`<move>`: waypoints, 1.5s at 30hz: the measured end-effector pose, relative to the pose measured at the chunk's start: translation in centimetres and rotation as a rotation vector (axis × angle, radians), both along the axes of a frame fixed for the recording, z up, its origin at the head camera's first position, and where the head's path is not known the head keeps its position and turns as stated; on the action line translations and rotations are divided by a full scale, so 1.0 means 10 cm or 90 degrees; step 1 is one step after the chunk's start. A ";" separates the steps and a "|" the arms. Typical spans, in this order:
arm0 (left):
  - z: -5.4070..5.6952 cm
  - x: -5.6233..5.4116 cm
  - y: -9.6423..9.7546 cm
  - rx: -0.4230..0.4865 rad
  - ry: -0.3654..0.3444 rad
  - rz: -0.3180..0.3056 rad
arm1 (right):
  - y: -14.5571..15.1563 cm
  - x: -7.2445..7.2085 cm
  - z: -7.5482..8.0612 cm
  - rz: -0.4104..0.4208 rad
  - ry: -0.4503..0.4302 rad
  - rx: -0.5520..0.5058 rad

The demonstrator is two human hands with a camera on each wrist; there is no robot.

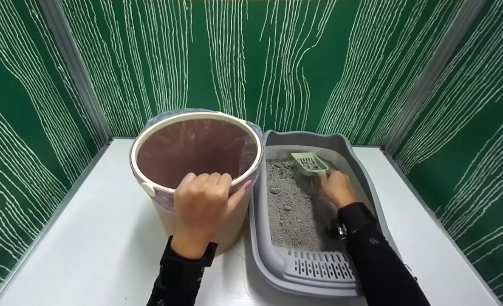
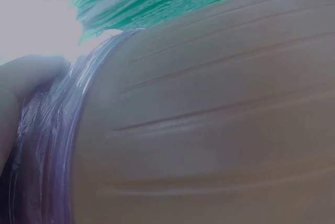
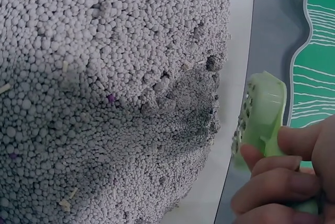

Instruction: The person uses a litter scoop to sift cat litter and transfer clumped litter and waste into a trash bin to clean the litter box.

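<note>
My left hand (image 1: 204, 199) grips the near rim of a tall beige trash can (image 1: 166, 214), its fingers curled over the white ring that holds down a thin plastic liner (image 2: 47, 135). On the right, my right hand (image 1: 338, 187) holds a light green litter scoop (image 1: 311, 162) by its handle. Some grey clumps lie in the slotted scoop, above the far part of a grey litter box (image 1: 258, 255). Grey granular litter (image 1: 292, 212) covers the box floor, with a hollow near the far wall in the right wrist view. The scoop (image 3: 264, 111) looks clear of the litter there.
The can and the box stand side by side, nearly touching, on a white table (image 1: 107, 255). A slotted grate (image 1: 321, 265) forms the near end of the box. Green panels (image 1: 272, 63) with white lines enclose the table at the back and sides.
</note>
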State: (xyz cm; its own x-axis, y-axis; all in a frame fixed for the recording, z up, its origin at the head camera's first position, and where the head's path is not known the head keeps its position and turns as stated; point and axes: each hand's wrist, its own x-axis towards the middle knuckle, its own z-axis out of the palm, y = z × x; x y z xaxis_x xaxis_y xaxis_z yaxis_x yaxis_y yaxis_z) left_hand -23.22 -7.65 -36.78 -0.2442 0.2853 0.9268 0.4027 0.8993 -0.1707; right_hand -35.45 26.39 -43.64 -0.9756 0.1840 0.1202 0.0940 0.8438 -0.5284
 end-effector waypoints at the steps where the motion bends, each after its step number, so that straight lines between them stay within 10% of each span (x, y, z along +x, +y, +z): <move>1: 0.00 0.00 0.00 0.000 0.000 0.001 | 0.00 0.00 0.00 -0.001 -0.001 0.001; 26: 0.01 0.00 0.00 0.001 -0.004 0.001 | 0.04 0.01 0.09 0.011 -0.003 0.002; 45: 0.01 0.02 0.00 0.004 -0.023 0.003 | 0.02 0.09 1.31 0.128 -0.104 0.020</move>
